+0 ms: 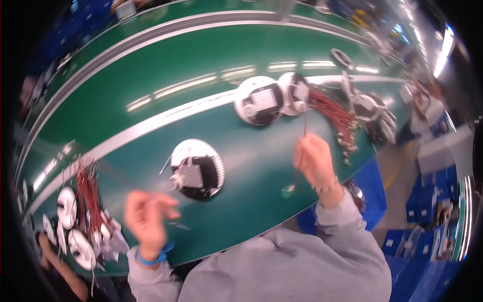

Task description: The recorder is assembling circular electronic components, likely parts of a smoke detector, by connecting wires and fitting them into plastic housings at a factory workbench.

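Observation:
My right hand (316,160) is closed on a thin red wire (305,125); one end rises above the fingers, and a small green piece (288,191), perhaps a circuit board, hangs at the lower end. Over the near left part of the bench, my left hand (147,216) is blurred, its fingers loosely bent and apart, with nothing plainly held. Between the hands sits a round white device (195,168) with a black inner part and a pale square block, touched by neither hand. A short thin strip (180,226) lies beside my left hand.
Two similar round devices (257,100) stand farther back, next to a bundle of red wires (332,113). Another red wire bundle (89,196) and white round parts (66,207) lie at left. A green conveyor (201,55) runs behind the bench. Blue bins (372,191) stand at right.

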Demonstrator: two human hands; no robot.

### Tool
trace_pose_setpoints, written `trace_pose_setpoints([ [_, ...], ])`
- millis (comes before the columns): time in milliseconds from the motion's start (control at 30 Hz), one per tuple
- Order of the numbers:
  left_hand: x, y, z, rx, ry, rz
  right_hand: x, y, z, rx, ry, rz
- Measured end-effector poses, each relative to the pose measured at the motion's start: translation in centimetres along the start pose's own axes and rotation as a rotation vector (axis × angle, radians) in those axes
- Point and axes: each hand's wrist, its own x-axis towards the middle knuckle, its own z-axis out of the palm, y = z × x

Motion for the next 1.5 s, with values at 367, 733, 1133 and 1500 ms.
trace_pose_setpoints([
  [367, -2.6, -0.7, 4.2, 0.223, -0.230, 0.133, -3.4, 4.4, 12.3, 0.165, -0.351, 0.123],
  [733, -3.9, -1.4, 3.7, -0.272, -0.315, -0.259, -3.1, 5.8, 12.7, 0.045, -0.359, -0.071],
  [1133, -5.1, -2.1, 3.5, -0.351, -0.478, -0.408, -4.3, 4.8, 12.9, 0.187, -0.428, -0.010],
  [1500, 1.8, 2.1, 0.3, 0.533, -0.127, 0.642, 1.9, 3.3, 11.4, 0.030, -0.346, 0.121],
])
